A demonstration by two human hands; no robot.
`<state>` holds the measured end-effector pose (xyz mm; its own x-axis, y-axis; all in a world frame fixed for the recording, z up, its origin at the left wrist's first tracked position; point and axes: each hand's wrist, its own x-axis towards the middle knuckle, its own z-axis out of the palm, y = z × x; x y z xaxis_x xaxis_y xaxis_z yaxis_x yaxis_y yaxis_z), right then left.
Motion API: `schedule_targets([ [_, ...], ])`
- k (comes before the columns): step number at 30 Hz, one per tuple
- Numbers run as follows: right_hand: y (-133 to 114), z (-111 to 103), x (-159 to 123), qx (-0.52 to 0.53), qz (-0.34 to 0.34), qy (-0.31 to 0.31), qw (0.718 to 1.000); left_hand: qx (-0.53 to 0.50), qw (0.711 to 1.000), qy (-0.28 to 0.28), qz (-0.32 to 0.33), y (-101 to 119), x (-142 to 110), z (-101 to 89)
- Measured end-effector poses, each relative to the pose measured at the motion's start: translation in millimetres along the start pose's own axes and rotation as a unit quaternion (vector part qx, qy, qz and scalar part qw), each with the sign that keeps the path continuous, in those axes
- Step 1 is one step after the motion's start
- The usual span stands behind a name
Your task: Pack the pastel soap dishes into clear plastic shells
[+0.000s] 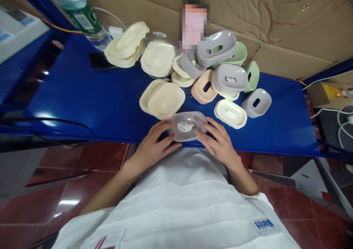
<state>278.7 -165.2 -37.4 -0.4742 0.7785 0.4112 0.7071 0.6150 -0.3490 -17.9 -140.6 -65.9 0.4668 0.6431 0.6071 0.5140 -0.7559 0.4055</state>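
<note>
Between my two hands, at the table's front edge, is a grey oval plastic dish [190, 135] with a round white label [184, 125] on it. My left hand [157, 142] grips its left end, fingertips on the rim. At the right end, my right hand [217, 140] holds it with thumb and fingers on the rim. Just beyond the dish lie two cream oval trays [162, 98], one overlapping the other. A smaller cream lid [231, 113] rests to the right of them.
Grey, green and peach slotted containers [204, 87] are piled at the back, beside stacked cream trays [127, 45]. A bottle [82, 17] stands back left near a dark phone [100, 61]. A blurred-out screen [194, 26] leans on the cardboard. Blue table [82, 94] lies beneath.
</note>
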Motion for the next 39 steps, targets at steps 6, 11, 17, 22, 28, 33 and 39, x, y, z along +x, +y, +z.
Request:
schedule_targets([
  [6,13,-3,2,0.063,0.027,0.037,0.997,-0.008,0.999,-0.028,0.031,5,21,-0.2],
  [11,14,-10,3,0.049,0.057,0.027,0.997,-0.023,0.999,-0.021,0.027,6,29,5.5],
  [17,18,-13,4,0.048,0.049,0.018,0.997,-0.03,0.999,-0.023,0.016,6,30,9.2],
  [22,22,-7,0,0.04,0.058,0.03,0.997,-0.025,1.0,-0.002,0.011,7,37,8.8],
  [28,20,-9,1,-0.008,0.042,0.029,0.999,-0.03,0.999,0.011,0.015,6,36,6.4],
  [33,20,-10,3,-0.026,0.036,0.019,0.999,-0.031,0.999,0.017,0.023,5,33,7.6],
  [39,25,-7,5,0.013,0.039,-0.004,0.999,-0.02,0.999,-0.004,0.025,3,33,10.5],
])
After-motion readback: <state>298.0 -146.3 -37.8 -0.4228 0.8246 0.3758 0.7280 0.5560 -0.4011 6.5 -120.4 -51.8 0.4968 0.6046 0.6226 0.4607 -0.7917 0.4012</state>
